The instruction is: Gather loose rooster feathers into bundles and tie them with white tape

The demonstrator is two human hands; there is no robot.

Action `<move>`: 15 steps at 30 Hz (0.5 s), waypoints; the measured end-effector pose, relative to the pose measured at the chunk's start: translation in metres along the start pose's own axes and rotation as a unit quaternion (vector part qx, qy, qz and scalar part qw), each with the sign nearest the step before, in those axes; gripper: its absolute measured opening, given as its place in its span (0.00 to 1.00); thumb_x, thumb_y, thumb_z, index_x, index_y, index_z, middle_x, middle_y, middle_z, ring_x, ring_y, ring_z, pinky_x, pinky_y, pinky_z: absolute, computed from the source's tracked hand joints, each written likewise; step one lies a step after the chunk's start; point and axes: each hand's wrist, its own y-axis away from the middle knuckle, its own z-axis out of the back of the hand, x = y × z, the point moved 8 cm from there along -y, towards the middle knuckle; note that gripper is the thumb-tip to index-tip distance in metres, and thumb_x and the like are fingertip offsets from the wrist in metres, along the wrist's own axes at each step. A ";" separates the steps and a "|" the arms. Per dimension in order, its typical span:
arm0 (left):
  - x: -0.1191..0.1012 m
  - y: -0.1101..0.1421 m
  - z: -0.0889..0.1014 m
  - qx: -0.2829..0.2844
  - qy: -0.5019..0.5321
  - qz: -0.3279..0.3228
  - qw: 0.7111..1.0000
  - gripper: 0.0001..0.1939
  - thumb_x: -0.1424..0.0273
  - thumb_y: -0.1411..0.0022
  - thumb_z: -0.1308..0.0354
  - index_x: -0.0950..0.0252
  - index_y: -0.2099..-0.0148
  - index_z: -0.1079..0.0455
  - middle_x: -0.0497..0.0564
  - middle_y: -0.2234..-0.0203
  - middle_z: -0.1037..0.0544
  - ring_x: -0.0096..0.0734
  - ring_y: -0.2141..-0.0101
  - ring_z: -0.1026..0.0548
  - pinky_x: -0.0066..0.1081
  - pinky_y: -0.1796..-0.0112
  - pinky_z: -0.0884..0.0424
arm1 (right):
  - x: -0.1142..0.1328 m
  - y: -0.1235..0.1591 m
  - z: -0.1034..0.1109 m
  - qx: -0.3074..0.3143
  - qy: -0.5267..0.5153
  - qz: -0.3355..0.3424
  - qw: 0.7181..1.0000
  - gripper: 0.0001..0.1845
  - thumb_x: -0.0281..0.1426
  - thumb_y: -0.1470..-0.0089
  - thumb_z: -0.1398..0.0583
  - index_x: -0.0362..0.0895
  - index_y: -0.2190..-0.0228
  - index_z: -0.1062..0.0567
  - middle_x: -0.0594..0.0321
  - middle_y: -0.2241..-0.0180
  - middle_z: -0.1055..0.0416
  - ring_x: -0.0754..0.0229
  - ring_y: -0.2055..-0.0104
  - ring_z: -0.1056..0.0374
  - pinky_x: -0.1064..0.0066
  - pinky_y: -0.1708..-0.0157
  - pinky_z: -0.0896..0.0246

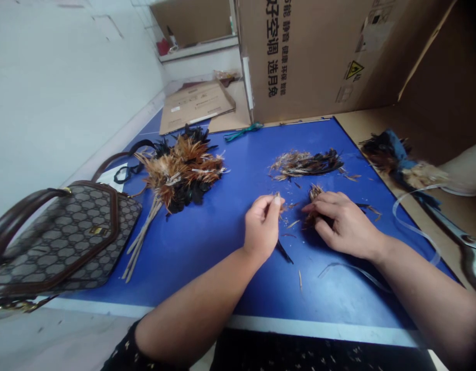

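My left hand rests on the blue board, its fingers pinched round a small bundle of feathers whose dark end sticks out below the palm. My right hand lies just to its right, fingers closed over a small clump of brown feathers. Behind both hands sits a loose heap of dark and tan feathers. To the left lies a big bunch of brown, orange and black feathers on long stems.
A patterned brown handbag sits at the board's left edge. A large cardboard box stands behind. On the right lie another feather pile, clear plastic strapping and metal scissors. A teal tie lies at the back.
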 end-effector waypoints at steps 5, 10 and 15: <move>0.000 0.000 -0.001 -0.001 -0.028 -0.015 0.999 0.14 0.58 0.29 0.38 0.64 0.56 0.19 0.56 0.56 0.16 0.36 0.54 0.22 0.35 0.46 0.30 | 0.006 -0.002 -0.003 0.020 -0.040 0.024 0.999 0.07 0.30 0.37 0.39 0.47 0.62 0.19 0.57 0.64 0.22 0.52 0.60 0.27 0.58 0.56 0.40; 0.002 0.002 -0.008 0.027 -0.025 0.002 0.999 0.15 0.58 0.29 0.39 0.63 0.56 0.19 0.55 0.57 0.16 0.36 0.54 0.21 0.35 0.47 0.29 | 0.004 -0.004 -0.003 0.002 -0.070 0.015 0.997 0.09 0.32 0.34 0.40 0.46 0.68 0.24 0.59 0.69 0.25 0.54 0.64 0.30 0.60 0.58 0.40; 0.006 0.004 -0.011 0.036 -0.017 0.017 0.999 0.15 0.57 0.30 0.38 0.63 0.57 0.18 0.53 0.60 0.15 0.33 0.58 0.21 0.33 0.50 0.28 | 0.002 -0.004 0.001 -0.031 -0.091 0.001 0.995 0.08 0.32 0.34 0.40 0.47 0.68 0.27 0.61 0.70 0.27 0.56 0.67 0.32 0.60 0.59 0.39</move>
